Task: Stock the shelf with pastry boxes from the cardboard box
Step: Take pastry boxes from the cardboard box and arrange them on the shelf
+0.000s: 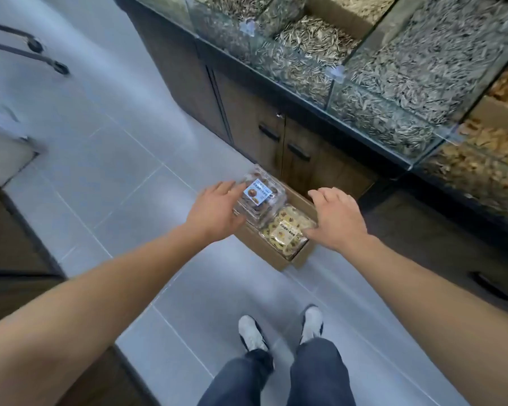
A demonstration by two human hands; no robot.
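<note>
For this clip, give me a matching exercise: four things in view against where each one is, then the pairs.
Things:
1. clear plastic pastry box with blue label
2. clear plastic pastry box with yellow label
3. brown cardboard box
4. grey striped sunflower seeds

Places:
A. on the grey tiled floor
B. in glass-fronted bins
C. by the left hand
D. by the right hand

Pairs: 1-C, 2-D, 3-A, 4-B

2 pastry boxes [261, 197], 1 cardboard box [264, 253], 2 hands [214, 212], 2 shoes [251, 332]
</note>
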